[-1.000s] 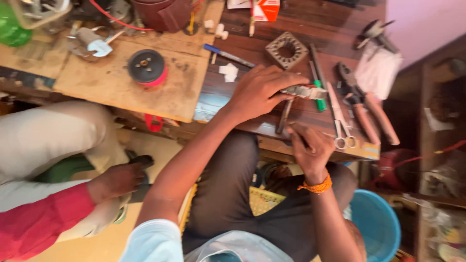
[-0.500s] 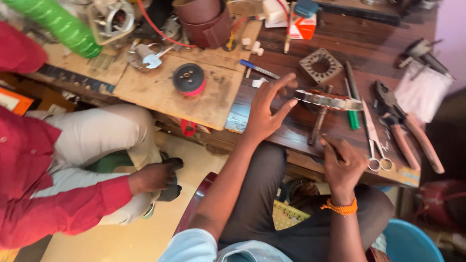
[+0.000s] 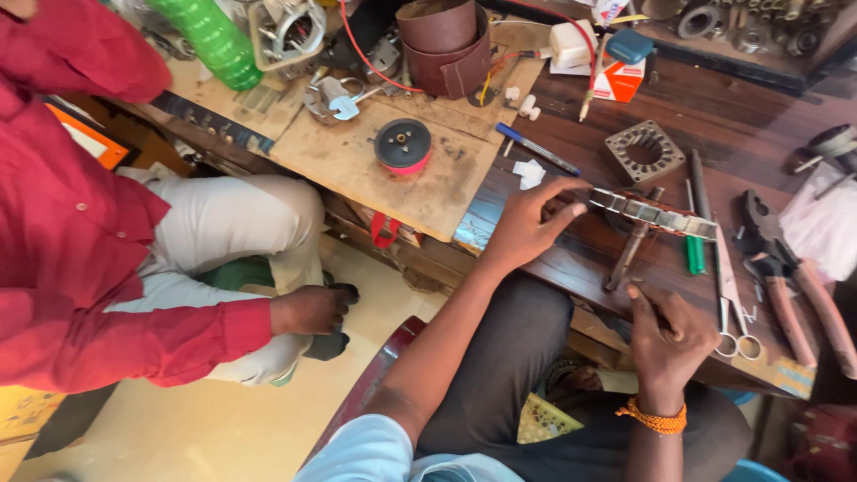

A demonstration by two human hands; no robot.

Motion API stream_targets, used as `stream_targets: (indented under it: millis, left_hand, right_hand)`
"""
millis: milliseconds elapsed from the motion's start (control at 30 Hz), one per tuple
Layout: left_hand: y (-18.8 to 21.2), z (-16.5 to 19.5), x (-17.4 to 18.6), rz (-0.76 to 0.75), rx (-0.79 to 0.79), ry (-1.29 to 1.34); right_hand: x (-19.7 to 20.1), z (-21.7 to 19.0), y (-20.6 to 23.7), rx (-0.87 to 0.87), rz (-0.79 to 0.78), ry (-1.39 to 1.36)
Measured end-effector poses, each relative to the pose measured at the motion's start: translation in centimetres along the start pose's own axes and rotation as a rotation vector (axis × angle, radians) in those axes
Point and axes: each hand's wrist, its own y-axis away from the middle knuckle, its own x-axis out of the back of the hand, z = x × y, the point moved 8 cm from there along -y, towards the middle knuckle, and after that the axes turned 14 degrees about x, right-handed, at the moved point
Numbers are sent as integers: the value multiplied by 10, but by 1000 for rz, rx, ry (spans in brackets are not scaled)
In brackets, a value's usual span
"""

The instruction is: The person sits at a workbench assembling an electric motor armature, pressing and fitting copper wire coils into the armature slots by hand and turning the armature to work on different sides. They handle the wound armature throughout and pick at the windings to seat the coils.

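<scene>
Right hand (image 3: 668,337) sat nearest, at the front edge of the dark workbench (image 3: 714,116), fingers curled shut around something thin; couldn't tell what it was. Orange bracelet (image 3: 656,417) on that wrist. Just right of it, scissors (image 3: 734,308) lay flat on the bench, and beyond those red-handled pliers (image 3: 786,277).

Left hand (image 3: 527,228) was further in, fingers spread, thumb and fingertips pinching the left end of a long metal strip (image 3: 656,214). Strip lay across the bench, running right and slightly down, crossing over a hammer (image 3: 632,250). Green-handled screwdriver (image 3: 694,245) near its right end.

Behind the strip: square toothed metal core (image 3: 644,152), blue pen (image 3: 536,149), white scraps (image 3: 531,172).

Further left, on the plywood board (image 3: 357,161), a round black-and-red disc (image 3: 403,145). Brown cylinder (image 3: 442,45) and green ribbed bottle (image 3: 217,40) at the far edge.

Another person in a red sleeve (image 3: 116,339) sat to the left, hand (image 3: 312,308) down by their foot.
</scene>
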Motion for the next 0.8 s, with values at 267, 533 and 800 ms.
stream_targets:
  millis: [267, 533, 800]
  left_hand:
    - [5, 16, 2, 58, -95, -43]
    - [4, 7, 0, 26, -23, -94]
    - [7, 4, 1, 38, -69, -7]
  right_hand:
    - [1, -3, 6, 64, 23, 14]
    - [-3, 20, 21, -128, 37, -108]
    - [-5, 15, 25, -46, 24, -127]
